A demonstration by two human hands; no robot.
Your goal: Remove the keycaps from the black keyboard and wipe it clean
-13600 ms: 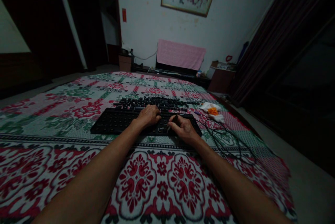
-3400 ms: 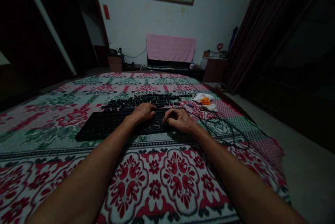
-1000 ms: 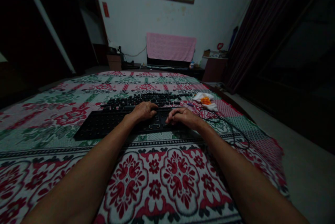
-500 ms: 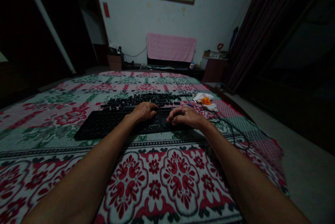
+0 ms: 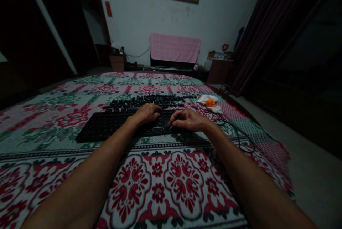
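A black keyboard with its keycaps off lies across the patterned bedspread. My left hand is on its middle, fingers curled at the far edge and thumb bent in, holding it. Over the right part of the board is my right hand. Its thumb and fingertips are drawn together low at the keys, with a small pale spot at their tips too tiny to name. Just beyond the keyboard, a heap of loose black keycaps is spread out.
White crumpled cloth with an orange item lies right of the keycaps. A black cable curls over the bedspread toward its right edge. Beyond the bed, a pink towel covers a screen.
My right hand's thumb and fingers have closed together and dipped slightly toward the keyboard. My left hand and the keyboard stay in place.
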